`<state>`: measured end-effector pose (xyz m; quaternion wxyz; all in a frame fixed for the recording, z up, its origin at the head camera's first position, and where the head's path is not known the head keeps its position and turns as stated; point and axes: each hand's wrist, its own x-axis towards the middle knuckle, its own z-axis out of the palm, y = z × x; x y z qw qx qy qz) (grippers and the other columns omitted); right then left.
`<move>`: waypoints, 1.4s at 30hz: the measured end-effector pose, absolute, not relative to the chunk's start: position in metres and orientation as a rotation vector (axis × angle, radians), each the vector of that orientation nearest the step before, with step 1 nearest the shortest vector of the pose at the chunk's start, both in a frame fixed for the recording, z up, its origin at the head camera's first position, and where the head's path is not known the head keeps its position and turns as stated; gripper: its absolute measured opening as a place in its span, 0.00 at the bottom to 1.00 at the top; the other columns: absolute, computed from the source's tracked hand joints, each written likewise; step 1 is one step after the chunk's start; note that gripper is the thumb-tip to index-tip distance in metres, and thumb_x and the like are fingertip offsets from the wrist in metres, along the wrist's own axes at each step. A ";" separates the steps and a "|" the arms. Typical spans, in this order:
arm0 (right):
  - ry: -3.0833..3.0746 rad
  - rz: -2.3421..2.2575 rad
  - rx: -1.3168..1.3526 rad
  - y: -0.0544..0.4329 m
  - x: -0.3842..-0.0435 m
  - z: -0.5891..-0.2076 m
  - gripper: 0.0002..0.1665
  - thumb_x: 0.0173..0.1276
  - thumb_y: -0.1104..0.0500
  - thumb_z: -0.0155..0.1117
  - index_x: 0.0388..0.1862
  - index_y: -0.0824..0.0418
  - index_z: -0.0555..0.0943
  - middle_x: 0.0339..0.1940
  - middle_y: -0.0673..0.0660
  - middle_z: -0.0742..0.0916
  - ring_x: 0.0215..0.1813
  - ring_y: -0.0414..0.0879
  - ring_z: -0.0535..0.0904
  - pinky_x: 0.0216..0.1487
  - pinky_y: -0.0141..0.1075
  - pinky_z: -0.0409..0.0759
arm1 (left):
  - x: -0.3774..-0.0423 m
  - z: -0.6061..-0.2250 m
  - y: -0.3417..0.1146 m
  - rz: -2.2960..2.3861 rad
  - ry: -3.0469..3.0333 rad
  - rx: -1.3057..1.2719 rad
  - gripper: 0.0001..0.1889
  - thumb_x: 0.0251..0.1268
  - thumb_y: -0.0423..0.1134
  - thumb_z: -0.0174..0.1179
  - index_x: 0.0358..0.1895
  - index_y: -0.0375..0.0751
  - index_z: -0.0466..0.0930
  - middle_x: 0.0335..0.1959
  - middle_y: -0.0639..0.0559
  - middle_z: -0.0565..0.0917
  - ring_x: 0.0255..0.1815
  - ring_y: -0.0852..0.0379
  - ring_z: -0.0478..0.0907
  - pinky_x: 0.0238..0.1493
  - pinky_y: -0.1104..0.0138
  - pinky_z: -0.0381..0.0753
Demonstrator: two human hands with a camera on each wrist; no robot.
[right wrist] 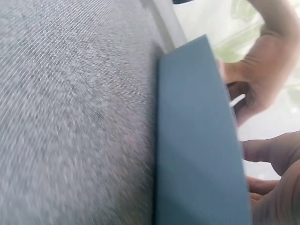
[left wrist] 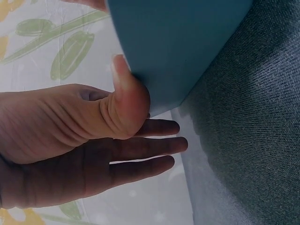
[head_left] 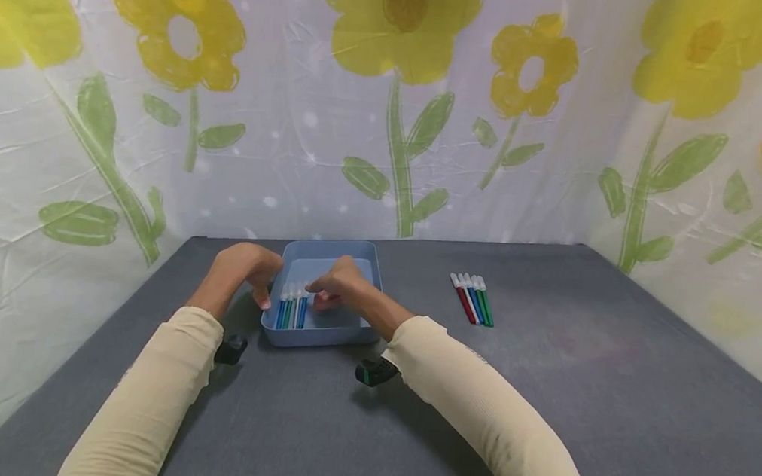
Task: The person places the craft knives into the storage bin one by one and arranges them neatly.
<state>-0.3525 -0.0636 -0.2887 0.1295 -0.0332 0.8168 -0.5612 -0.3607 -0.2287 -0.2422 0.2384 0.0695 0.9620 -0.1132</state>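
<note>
A blue tray point(head_left: 321, 336) stands on the dark tabletop, holding a row of white-capped markers point(head_left: 291, 309) at its left side, with blue and green barrels. My left hand point(head_left: 247, 264) is at the tray's left wall. Seen from the left wrist, its bent thumb point(left wrist: 129, 101) rests at the tray's rim, while three fingers point(left wrist: 150, 147) stretch out straight beyond the tray. Inside the tray, my right hand point(head_left: 341, 284) points its index finger toward the right end of the row. No marker shows in it; the tray wall point(right wrist: 197, 140) hides its fingertips in the right wrist view.
Several more markers point(head_left: 472, 299), red, blue, green and white with white caps, lie together on the dark tabletop point(head_left: 547, 358) to the right of the tray. A white flowered curtain point(head_left: 283, 108) hangs behind and along both sides.
</note>
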 end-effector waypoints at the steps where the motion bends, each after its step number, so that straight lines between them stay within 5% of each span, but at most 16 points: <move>1: 2.347 -1.654 -0.108 -0.060 -0.354 -0.287 0.17 0.67 0.68 0.74 0.51 0.73 0.80 0.26 0.58 0.83 0.26 0.49 0.85 0.46 0.44 0.92 | -0.361 -0.242 -0.229 -0.312 2.636 0.189 0.49 0.61 0.48 0.77 0.78 0.26 0.61 0.78 0.29 0.67 0.78 0.34 0.68 0.77 0.41 0.70; 6: 2.256 -1.650 -0.217 -0.042 -0.358 -0.277 0.14 0.70 0.67 0.72 0.51 0.74 0.85 0.40 0.69 0.91 0.29 0.48 0.87 0.53 0.48 0.90 | -0.361 -0.241 -0.228 -0.325 2.637 0.183 0.50 0.60 0.48 0.77 0.78 0.26 0.60 0.79 0.28 0.66 0.79 0.33 0.67 0.77 0.41 0.69; 11: 2.202 -1.654 -0.314 -0.023 -0.361 -0.272 0.21 0.73 0.64 0.69 0.62 0.73 0.83 0.54 0.73 0.89 0.35 0.50 0.90 0.61 0.51 0.86 | -0.360 -0.243 -0.228 -0.280 2.644 0.168 0.51 0.60 0.46 0.78 0.79 0.26 0.59 0.79 0.28 0.65 0.79 0.32 0.65 0.78 0.40 0.68; 22: 2.165 -1.805 -0.288 0.026 -0.370 -0.268 0.23 0.76 0.64 0.65 0.66 0.72 0.80 0.60 0.74 0.87 0.58 0.60 0.90 0.58 0.43 0.88 | -0.358 -0.245 -0.226 -0.331 2.646 0.201 0.49 0.60 0.47 0.78 0.77 0.27 0.62 0.78 0.29 0.68 0.78 0.34 0.68 0.77 0.42 0.70; 31: 2.207 -1.832 -0.251 0.074 -0.380 -0.257 0.25 0.78 0.61 0.63 0.68 0.73 0.77 0.62 0.77 0.85 0.37 0.45 0.91 0.54 0.40 0.89 | -0.363 -0.245 -0.226 -0.341 2.634 0.198 0.52 0.61 0.49 0.77 0.79 0.25 0.58 0.80 0.28 0.65 0.80 0.32 0.64 0.79 0.41 0.68; 36: 2.250 -1.820 -0.200 0.109 -0.384 -0.255 0.27 0.81 0.58 0.61 0.71 0.73 0.74 0.66 0.76 0.83 0.39 0.43 0.90 0.50 0.35 0.90 | -0.362 -0.244 -0.224 -0.345 2.634 0.201 0.51 0.61 0.49 0.77 0.78 0.25 0.59 0.79 0.28 0.65 0.80 0.32 0.64 0.78 0.42 0.68; 42: 2.292 -1.800 -0.117 0.147 -0.393 -0.257 0.31 0.82 0.57 0.59 0.76 0.71 0.69 0.70 0.75 0.80 0.43 0.43 0.90 0.59 0.38 0.88 | -0.359 -0.245 -0.228 -0.353 2.636 0.211 0.48 0.63 0.46 0.76 0.78 0.26 0.60 0.78 0.29 0.67 0.79 0.33 0.66 0.77 0.42 0.70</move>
